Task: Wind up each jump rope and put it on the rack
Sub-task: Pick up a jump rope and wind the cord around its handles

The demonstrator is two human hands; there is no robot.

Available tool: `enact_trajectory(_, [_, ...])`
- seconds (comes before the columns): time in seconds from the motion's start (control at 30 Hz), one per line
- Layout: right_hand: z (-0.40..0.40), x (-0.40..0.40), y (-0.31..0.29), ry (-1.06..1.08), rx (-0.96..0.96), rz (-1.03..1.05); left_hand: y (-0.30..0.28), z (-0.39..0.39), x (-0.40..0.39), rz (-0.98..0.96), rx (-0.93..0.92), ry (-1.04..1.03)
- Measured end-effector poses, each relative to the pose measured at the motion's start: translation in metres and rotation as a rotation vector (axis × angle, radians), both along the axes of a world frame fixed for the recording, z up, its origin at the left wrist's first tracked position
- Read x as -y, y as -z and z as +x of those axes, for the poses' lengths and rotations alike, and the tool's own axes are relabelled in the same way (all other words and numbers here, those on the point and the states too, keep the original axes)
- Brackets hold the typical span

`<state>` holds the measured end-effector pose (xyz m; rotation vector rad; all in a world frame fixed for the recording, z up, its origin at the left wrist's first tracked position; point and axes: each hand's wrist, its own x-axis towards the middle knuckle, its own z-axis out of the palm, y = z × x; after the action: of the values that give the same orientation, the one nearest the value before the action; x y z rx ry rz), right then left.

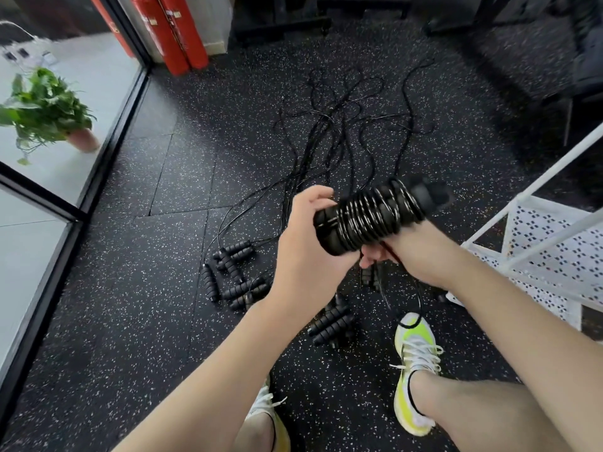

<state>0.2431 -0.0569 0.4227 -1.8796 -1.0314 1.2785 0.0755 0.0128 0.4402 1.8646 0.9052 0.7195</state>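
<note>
Single head-worn wide view, looking steeply down, close over hands, floor beyond

Daylight comes in from the glass wall on the left, where the pale floor outside is washed out almost to white, while the speckled dark floor inside is evenly lit and the far top right falls into deep shadow. The wide lens bends the window frame and the white rack at the edges. Motion blur smears the far end of the wound jump rope; small glints shine on its coils.
</note>
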Motion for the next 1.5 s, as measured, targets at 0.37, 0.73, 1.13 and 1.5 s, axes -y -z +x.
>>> enact_trajectory(0.37, [-0.051, -0.007, -0.006, -0.004, 0.084, 0.096, 0.023, 0.006, -0.019, 0.296, -0.448, -0.067])
enact_trajectory(0.73, [-0.029, 0.001, -0.012, 0.372, -0.419, 0.174, 0.012, -0.001, 0.001, -0.016, -0.044, 0.216])
enact_trajectory(1.13, [-0.027, -0.004, -0.019, 0.200, -0.380, 0.101, 0.020, 0.000, -0.015, -0.161, -0.103, 0.097])
enact_trajectory(1.5, [-0.047, 0.016, -0.053, 0.058, 0.324, 0.076, 0.026, 0.003, -0.014, -0.021, -0.171, -0.003])
